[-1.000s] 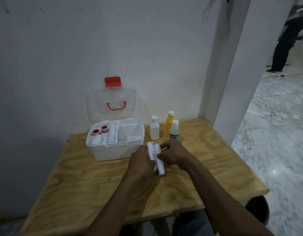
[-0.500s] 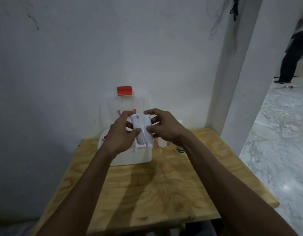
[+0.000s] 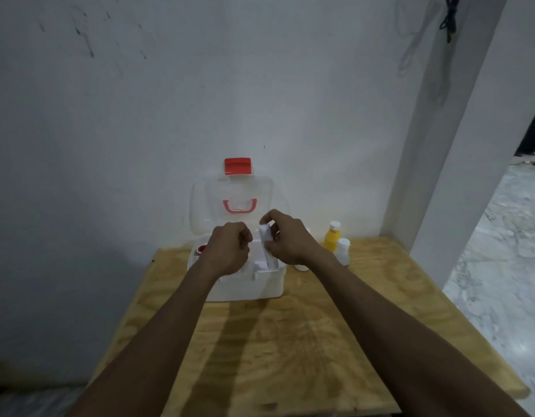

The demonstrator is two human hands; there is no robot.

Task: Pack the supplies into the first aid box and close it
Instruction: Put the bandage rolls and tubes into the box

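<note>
Your first aid box [image 3: 245,284] sits open at the tabletop's [image 3: 290,341] back edge. Your left hand [image 3: 227,254] is curled over it; maybe holding something, I cannot tell. Your right hand [image 3: 290,239] pinches a white roll [image 3: 267,245] standing in the box. The yellow bottle [image 3: 332,240] stands further right.

Plywood worktop [image 3: 305,341] sitting vs scuffed white wall [image 3: 140,115]. White pillar [image 3: 458,145] standing at right, dark cord [image 3: 448,19] hanging nr its top. Grey marble floor [image 3: 507,251] showing beyond, catching dim light.
</note>
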